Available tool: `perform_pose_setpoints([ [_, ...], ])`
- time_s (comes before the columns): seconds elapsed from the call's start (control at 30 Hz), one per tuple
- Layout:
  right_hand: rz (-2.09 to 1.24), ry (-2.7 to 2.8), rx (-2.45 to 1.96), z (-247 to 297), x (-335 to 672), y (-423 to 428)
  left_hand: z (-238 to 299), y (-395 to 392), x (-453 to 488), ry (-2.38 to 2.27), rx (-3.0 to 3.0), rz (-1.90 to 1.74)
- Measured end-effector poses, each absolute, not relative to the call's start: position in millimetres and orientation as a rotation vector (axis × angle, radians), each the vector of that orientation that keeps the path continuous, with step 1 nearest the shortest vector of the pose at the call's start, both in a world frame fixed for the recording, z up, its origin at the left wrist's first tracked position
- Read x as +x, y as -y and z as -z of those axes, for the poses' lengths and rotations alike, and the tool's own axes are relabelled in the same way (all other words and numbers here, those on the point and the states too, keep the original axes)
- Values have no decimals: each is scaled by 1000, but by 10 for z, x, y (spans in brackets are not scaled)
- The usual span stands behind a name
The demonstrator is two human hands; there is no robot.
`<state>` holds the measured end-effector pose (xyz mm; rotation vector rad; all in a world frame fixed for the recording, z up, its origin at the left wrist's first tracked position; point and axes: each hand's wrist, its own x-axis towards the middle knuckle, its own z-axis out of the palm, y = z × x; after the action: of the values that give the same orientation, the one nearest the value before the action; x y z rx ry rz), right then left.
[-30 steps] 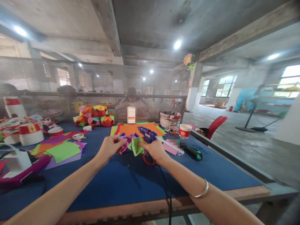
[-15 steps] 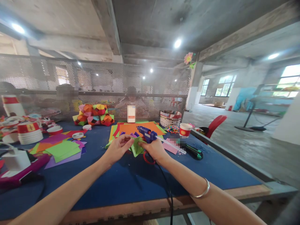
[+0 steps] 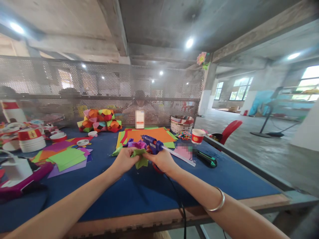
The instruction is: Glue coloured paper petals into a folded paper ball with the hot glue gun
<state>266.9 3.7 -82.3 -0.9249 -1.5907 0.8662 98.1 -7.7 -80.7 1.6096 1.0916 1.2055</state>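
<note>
My left hand (image 3: 124, 161) is closed on the left side of a piece of folded green paper (image 3: 142, 161), thumb and fingers pinching it. My right hand (image 3: 163, 162) is wrapped round a blue glue gun (image 3: 154, 144), while its fingertips also touch the paper's right side. The gun's nozzle points left and away, above the paper, and a long clear glue stick (image 3: 181, 157) juts from its back. Purple folded paper (image 3: 139, 144) shows just behind my fingers. Under my right hand is a red loop-shaped handle (image 3: 157, 168), mostly hidden.
Stacked coloured sheets (image 3: 152, 135) lie ahead, below a propped phone (image 3: 140, 119). Rightward are a woven basket (image 3: 181, 124), a paper cup (image 3: 198, 136) and a green-black cutter (image 3: 205, 158). Leftward are folded paper balls (image 3: 99, 120), loose papers (image 3: 68, 159), stacked cups (image 3: 32, 141) and a purple power strip (image 3: 27, 184).
The green paper has turned and dropped slightly between my hands. The glue gun has shifted a little left, and more of the purple folded paper shows behind.
</note>
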Motion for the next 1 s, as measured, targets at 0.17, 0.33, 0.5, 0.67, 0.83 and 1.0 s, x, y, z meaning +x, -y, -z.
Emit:
perform_pose_setpoints([
  [0.17, -900, 1589, -981, 846, 2675, -46, 747, 140, 993, -1172, 1563, -1224],
  [0.33, -923, 1611, -944, 840, 2696, -61, 700, 180, 1005, -1213, 1571, -1212],
  [0.5, -885, 1621, -1001, 790, 2699, -37, 715, 176, 973, -1208, 1613, -1171],
  [0.67, -881, 1616, -964, 809, 2698, -52, 711, 191, 961, -1191, 1624, -1190],
  [0.83, -842, 1593, -935, 862, 2714, -125, 672, 234, 1020, -1138, 1597, -1238],
  [1.0, -813, 1628, -890, 838, 2718, -103, 714, 220, 1020, -1146, 1563, -1329],
])
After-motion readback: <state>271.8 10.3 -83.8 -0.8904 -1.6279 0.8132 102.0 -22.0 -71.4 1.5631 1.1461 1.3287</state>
